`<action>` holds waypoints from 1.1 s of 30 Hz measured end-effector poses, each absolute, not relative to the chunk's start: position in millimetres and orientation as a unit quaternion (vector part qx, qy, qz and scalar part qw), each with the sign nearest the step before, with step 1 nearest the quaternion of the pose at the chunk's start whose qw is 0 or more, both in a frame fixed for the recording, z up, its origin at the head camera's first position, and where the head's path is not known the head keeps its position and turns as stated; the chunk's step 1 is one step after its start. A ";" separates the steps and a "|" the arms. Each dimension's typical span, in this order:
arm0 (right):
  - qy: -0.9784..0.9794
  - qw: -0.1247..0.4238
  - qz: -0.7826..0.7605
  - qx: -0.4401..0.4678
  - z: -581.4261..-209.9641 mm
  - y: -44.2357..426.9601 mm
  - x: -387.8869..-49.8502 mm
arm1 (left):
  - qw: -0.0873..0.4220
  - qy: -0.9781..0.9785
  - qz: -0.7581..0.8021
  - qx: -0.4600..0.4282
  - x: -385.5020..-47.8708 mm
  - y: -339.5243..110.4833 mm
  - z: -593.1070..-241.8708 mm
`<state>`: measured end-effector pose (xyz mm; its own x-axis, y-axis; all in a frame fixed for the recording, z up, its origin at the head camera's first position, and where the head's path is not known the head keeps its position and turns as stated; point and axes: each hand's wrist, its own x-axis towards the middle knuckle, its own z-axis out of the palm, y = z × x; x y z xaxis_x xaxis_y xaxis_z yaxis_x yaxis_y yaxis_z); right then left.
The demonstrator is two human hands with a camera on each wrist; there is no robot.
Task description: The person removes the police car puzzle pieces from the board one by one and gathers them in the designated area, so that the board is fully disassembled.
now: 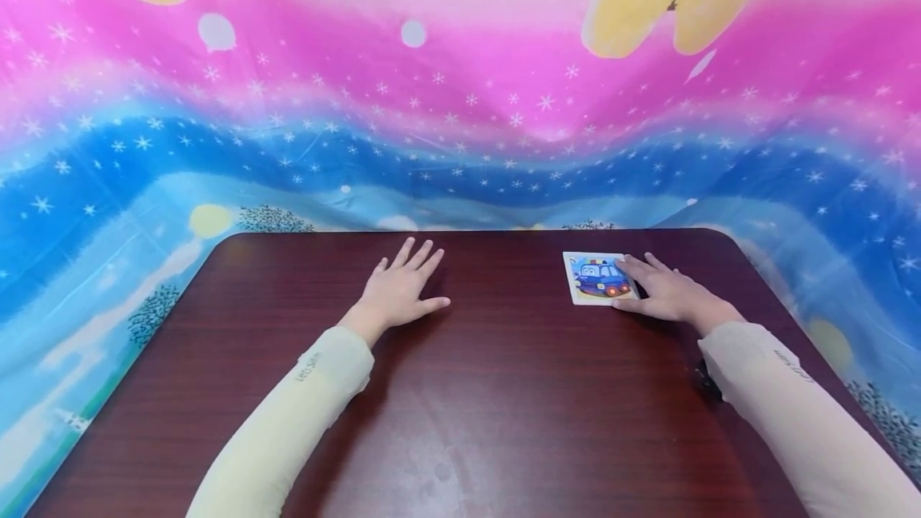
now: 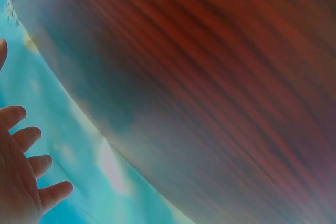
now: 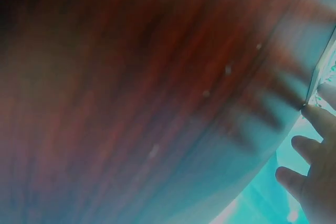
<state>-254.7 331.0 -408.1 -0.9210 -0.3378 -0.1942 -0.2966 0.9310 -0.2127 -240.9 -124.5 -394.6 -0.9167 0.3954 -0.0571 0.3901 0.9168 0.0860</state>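
Note:
A square picture board (image 1: pixel 596 278) with a white border and a blue cartoon car lies at the right of the dark red table. My right hand (image 1: pixel 665 294) is at its right side, thumb at the near edge and a finger at the far edge, gripping it between them; the hand covers its right corners. To the left, my left hand (image 1: pixel 403 290) is over the table with its fingers spread, holding nothing. The left wrist view shows the fingers of the left hand (image 2: pixel 23 166) apart; the right wrist view shows part of the right hand (image 3: pixel 315 166).
The dark red wooden table (image 1: pixel 460 390) has rounded far corners. A pink and blue patterned cloth (image 1: pixel 460 118) hangs behind the table and along its sides.

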 end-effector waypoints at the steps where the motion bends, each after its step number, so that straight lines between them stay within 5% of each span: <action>1: 0.976 0.113 -0.090 -0.163 -408.0 330.0 -254.6 | 0.038 0.977 0.034 0.205 -241.8 -120.2 -395.1; 33: 0.977 0.091 -0.063 -0.184 -406.7 295.0 -240.4 | 0.081 0.953 -0.006 0.291 -257.9 2.9 -401.2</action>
